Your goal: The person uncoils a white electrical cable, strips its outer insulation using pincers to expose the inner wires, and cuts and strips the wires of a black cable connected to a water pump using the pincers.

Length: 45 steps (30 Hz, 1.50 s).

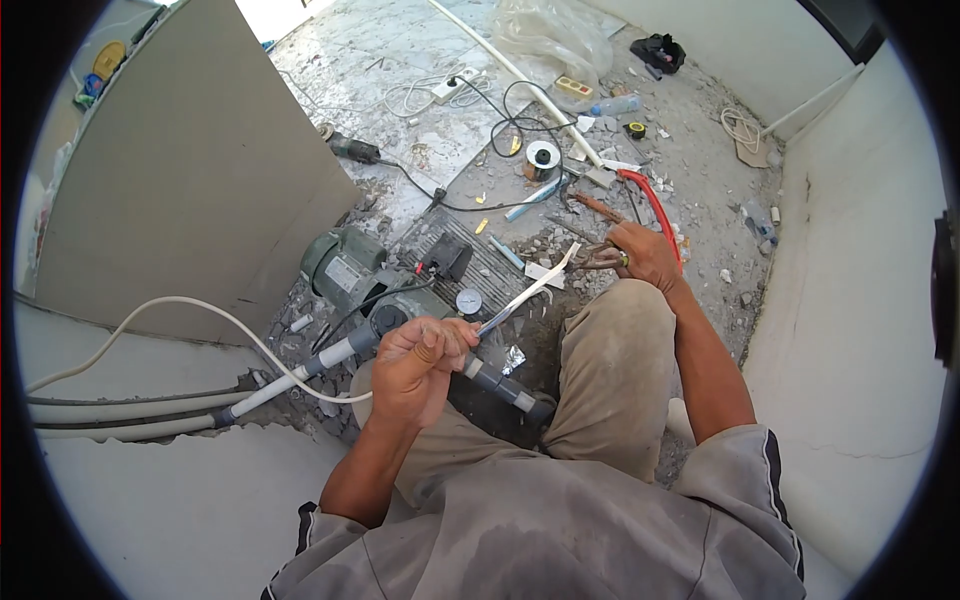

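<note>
My left hand (425, 365) is closed around a white cable (225, 312), whose stripped end (530, 290) points up and right with its inner wires showing. My right hand (645, 258) is wrapped round the handles of pliers (600, 257), whose jaws meet the tip of the cable end. Just beyond my left hand stands a green pump motor (343, 262) with a black box (449, 257) and a pressure gauge (468, 300). Grey and white pipes (300, 375) run from the pump past my left hand.
Rubble covers the floor around a red-handled tool (655, 205), a cable spool (542, 157), a grinder (352, 148) and a long white pipe (515, 75). Farther off lie a power strip (450, 88) and a bottle (615, 105). Walls flank both sides.
</note>
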Each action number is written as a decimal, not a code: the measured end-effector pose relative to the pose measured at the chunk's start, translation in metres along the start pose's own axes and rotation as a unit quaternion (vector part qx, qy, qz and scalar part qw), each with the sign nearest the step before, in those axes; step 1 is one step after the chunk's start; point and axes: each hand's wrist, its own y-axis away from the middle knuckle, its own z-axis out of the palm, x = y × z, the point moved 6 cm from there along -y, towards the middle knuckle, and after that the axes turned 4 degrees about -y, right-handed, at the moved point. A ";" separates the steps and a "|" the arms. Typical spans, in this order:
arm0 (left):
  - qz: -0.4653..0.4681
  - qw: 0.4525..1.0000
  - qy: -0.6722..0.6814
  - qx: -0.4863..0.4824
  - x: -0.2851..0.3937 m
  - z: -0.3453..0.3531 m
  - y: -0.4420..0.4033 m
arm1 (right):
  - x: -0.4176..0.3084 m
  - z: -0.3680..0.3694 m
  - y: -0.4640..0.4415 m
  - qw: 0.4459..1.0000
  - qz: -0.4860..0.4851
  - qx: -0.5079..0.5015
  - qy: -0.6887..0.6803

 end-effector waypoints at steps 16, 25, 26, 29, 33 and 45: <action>0.115 0.955 -0.274 0.020 -0.017 -0.016 -0.070 | -0.051 -0.039 -0.090 0.975 0.160 -0.097 -0.118; 0.074 0.929 -0.357 0.063 -0.028 -0.034 -0.078 | -0.065 0.012 -0.074 0.965 0.164 -0.107 -0.176; 0.051 0.936 -0.335 0.096 -0.028 -0.035 -0.075 | -0.065 0.016 -0.075 0.967 0.164 -0.109 -0.163; 0.136 0.942 -0.264 0.154 -0.012 -0.025 -0.071 | -0.057 0.021 -0.074 0.969 0.160 -0.110 -0.151; 0.264 0.928 -0.216 0.152 0.005 -0.016 -0.070 | -0.049 0.021 -0.077 0.965 0.171 -0.139 -0.141; 0.059 0.996 0.063 -0.007 -0.043 0.057 -0.070 | 0.004 -0.047 -0.037 0.991 -0.099 -0.071 0.051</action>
